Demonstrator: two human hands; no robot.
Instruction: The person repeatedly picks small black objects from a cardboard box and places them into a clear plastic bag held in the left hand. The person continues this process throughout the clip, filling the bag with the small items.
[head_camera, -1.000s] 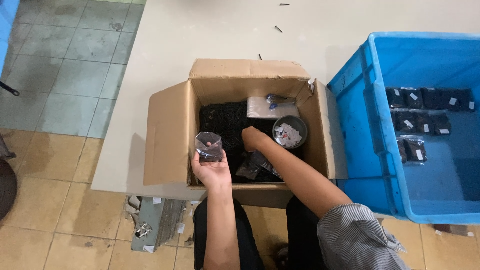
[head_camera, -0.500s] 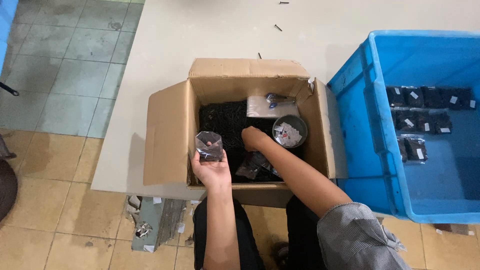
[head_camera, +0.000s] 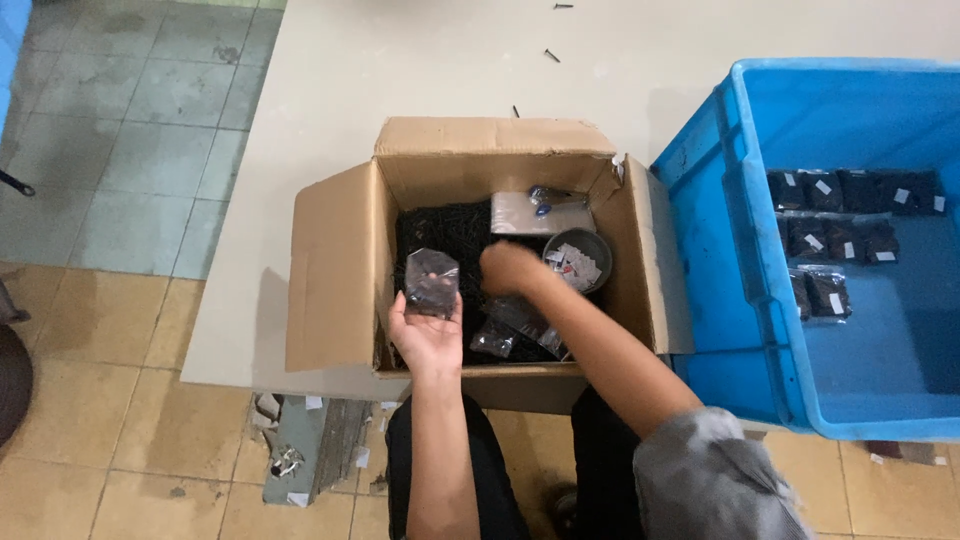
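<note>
Left hand (head_camera: 428, 335) grips a part-filled bag (head_camera: 432, 283) over the box (head_camera: 330, 270). Right hand (head_camera: 510, 268) is blurred, can't tell its grip, probably scooping screws (head_camera: 445, 232). Several filled bags sit in the bin (head_camera: 720, 200); box stock remains.

The right hand (head_camera: 512, 268), which a second ago rested low in the cardboard box (head_camera: 340, 270) on the loose clear packets (head_camera: 520, 325), is now lifted a little and blurred with motion, just left of the round dark bowl (head_camera: 578, 260) of small white slips. The left hand (head_camera: 428, 335) has shifted its small clear bag (head_camera: 432, 283) of dark pieces very slightly; the bag now stands a touch more upright above the open palm.
</note>
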